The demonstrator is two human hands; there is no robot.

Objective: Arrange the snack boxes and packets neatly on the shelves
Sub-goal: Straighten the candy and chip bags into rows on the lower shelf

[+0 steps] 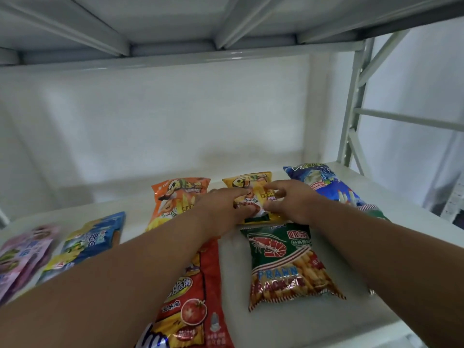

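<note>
looks roughly halfway: the white metal shelf (251,330) already has an orange crinkly fries packet (175,199), green prawn cracker bag (283,262) and red corn-snack bag (198,297) lying flat. the left hand (221,209) and right hand (291,199) both curl fingers onto the yellow foil snack packet (253,194) at the back row. the blue packets (93,237) on the left overlap, probably need straightening.

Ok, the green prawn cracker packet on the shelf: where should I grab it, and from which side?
Pinch the crimped bottom seam of the prawn cracker packet from the near shelf edge. It lies flat, that seam faces you, and both hands, left hand and right hand, crowd its far end.
</note>
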